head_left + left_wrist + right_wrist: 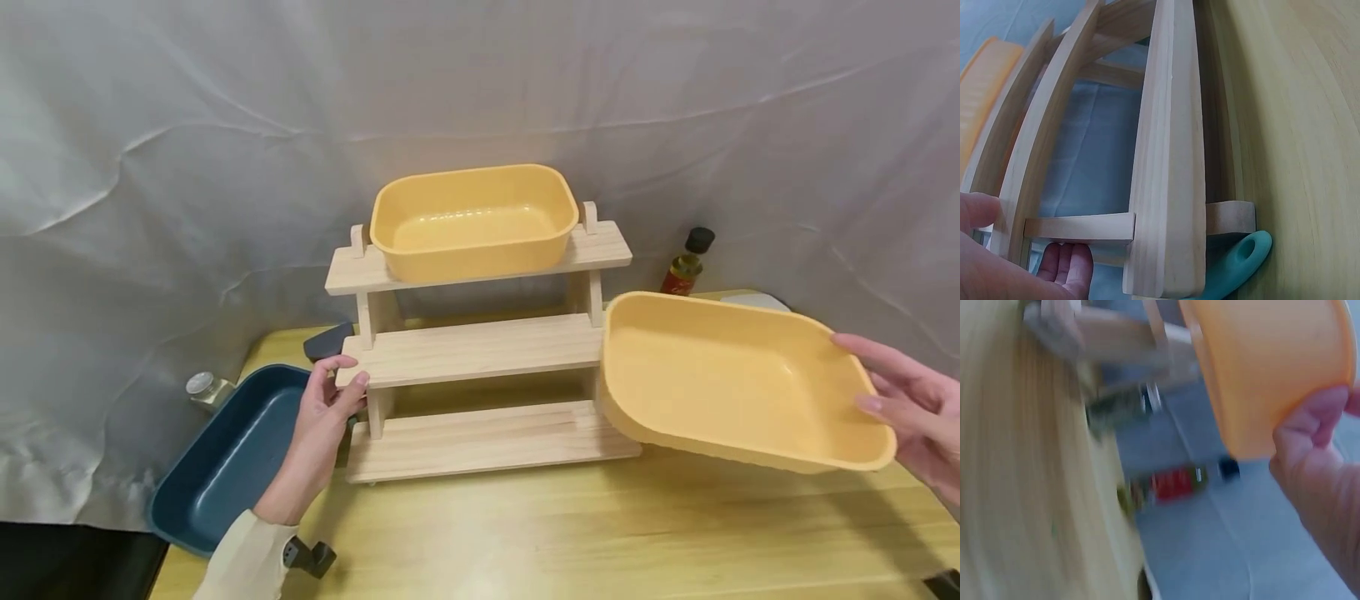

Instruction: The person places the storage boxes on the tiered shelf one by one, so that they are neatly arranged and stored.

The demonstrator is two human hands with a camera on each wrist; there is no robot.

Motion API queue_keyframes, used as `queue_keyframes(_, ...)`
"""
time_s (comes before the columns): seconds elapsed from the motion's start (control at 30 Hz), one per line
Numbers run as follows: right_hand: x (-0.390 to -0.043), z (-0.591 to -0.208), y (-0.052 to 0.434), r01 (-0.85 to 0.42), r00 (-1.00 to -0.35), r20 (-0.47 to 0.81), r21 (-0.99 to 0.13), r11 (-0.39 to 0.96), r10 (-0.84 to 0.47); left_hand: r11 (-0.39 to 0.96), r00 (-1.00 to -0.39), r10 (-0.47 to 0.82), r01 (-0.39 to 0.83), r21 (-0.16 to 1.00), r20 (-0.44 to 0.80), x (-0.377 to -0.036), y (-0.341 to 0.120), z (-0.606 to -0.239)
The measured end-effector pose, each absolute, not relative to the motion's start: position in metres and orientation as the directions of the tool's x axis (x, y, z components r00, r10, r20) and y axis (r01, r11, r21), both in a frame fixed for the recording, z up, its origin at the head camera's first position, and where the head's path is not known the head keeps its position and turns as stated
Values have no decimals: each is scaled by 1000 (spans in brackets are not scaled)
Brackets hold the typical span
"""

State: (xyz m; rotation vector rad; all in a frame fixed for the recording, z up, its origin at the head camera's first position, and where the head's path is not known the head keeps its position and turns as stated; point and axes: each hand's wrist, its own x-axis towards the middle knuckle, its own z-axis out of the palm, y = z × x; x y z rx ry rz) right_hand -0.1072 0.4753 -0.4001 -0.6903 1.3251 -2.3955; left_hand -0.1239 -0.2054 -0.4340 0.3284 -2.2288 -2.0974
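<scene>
Yellow tray (pixel 738 383), gripped by your right hand (pixel 911 408), is still unshelved; another (pixel 474 221) sits up top; your left hand (pixel 324 412) grips the rack (pixel 480 350).

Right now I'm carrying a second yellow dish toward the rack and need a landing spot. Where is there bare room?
The middle shelf and bottom shelf lie bare, as does the table in front. The top shelf is filled by a yellow dish. The left hand and blue dish crowd the rack's left end.

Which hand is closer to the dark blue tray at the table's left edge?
Left. The left hand grips the wooden rack's left end, right beside the dark blue tray. The right hand holds a yellow tray far across the table.
</scene>
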Motion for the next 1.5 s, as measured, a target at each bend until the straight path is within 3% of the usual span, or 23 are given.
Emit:
queue_keyframes(0.13,-111,-382,436,50,-878,200,-866,-498,-435,55,-975,-195,-115,992,-102,-125,-204,-434)
queue_keyframes(0.27,-115,-370,400,31,-909,130,-926,-376,-395,59,-975,-195,-117,991,-104,-126,-205,-434)
queue_keyframes(0.7,-132,-359,294,36,-908,87,-958,-283,-410,55,-974,-196,-127,990,-114,-126,-205,-433)
queue_keyframes(1.17,-150,-348,223,71,-949,18,-960,-270,-315,64,-976,-196,-111,992,-97,-127,-206,-433)
queue_keyframes(1.5,-161,-352,201,70,-964,2,-964,-258,-268,59,-977,-198,-97,993,-84,-129,-206,-435)
